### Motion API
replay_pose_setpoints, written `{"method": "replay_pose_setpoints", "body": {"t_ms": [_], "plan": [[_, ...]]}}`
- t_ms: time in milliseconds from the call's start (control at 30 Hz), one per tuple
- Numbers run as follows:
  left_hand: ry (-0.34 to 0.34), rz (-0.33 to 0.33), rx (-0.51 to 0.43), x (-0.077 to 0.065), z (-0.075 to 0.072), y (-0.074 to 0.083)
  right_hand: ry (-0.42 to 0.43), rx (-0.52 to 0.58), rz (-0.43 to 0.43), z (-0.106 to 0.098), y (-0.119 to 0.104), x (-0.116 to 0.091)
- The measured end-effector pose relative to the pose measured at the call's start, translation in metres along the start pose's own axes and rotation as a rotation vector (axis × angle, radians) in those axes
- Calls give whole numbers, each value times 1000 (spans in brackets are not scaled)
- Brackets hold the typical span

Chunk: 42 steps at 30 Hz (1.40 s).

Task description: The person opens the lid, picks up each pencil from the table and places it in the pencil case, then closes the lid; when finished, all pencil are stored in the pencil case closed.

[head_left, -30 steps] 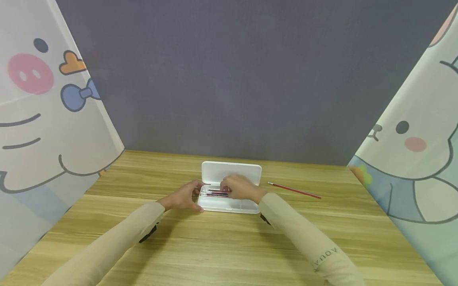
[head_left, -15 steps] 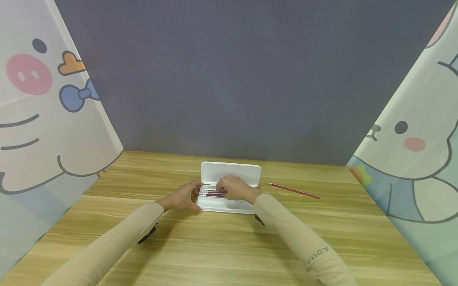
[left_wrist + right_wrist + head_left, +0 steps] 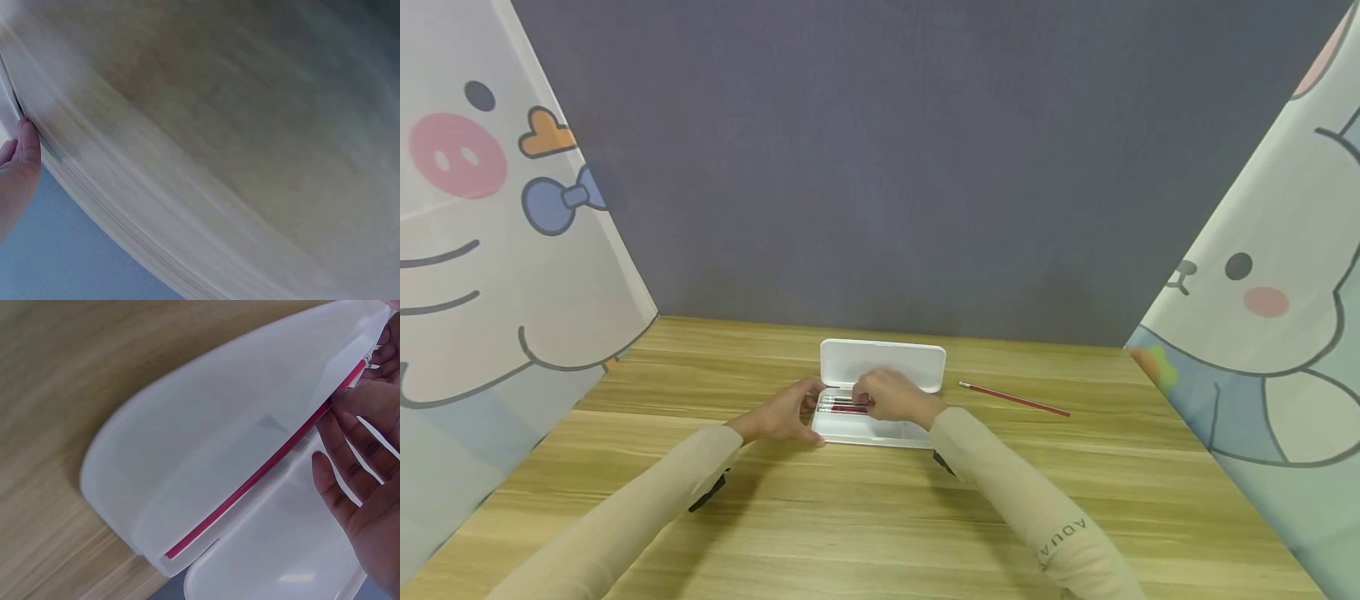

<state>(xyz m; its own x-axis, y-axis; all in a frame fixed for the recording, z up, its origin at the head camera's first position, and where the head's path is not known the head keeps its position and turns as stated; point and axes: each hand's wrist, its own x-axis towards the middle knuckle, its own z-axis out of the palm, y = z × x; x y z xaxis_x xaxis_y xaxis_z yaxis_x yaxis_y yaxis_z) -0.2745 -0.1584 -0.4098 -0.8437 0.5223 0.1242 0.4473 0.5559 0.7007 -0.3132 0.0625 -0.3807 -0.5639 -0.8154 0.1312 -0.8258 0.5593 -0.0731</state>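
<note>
A white pencil case (image 3: 842,429) lies with its lid (image 3: 925,367) raised at the back. Several red pencils (image 3: 847,408) lie side by side in it, white ends and erasers to the left. My left hand (image 3: 784,411) grips the case's left end, thumb at the front corner and fingers behind; the left wrist view shows only part of this hand (image 3: 22,165). Inside the case my right hand (image 3: 891,396) pinches a red pencil (image 3: 269,464) between thumb and forefinger, as the right wrist view shows. The hand hides the pencils' right ends in the head view.
Another red pencil (image 3: 1015,399) lies on the wooden table (image 3: 865,517) to the right of the case. A dark grey panel (image 3: 872,183) stands behind the table, with cartoon-printed panels (image 3: 460,250) at both sides.
My right hand has shifted slightly left, and the pencil it held above the others is now down among them in the case. My left hand stays at the case's end.
</note>
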Motion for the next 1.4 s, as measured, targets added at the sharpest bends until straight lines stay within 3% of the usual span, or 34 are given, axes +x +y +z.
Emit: {"method": "replay_pose_setpoints", "body": {"t_ms": [667, 1200, 1400], "plan": [[-4, 5, -39, -1, 0, -2, 63, 52, 102, -12, 19, -30], [-17, 9, -46, -1, -1, -3, 110, 31, 75, -20, 40, -74], [-15, 14, -51, -1, -1, -3, 124, 68, 126, -20, 51, -94]]}}
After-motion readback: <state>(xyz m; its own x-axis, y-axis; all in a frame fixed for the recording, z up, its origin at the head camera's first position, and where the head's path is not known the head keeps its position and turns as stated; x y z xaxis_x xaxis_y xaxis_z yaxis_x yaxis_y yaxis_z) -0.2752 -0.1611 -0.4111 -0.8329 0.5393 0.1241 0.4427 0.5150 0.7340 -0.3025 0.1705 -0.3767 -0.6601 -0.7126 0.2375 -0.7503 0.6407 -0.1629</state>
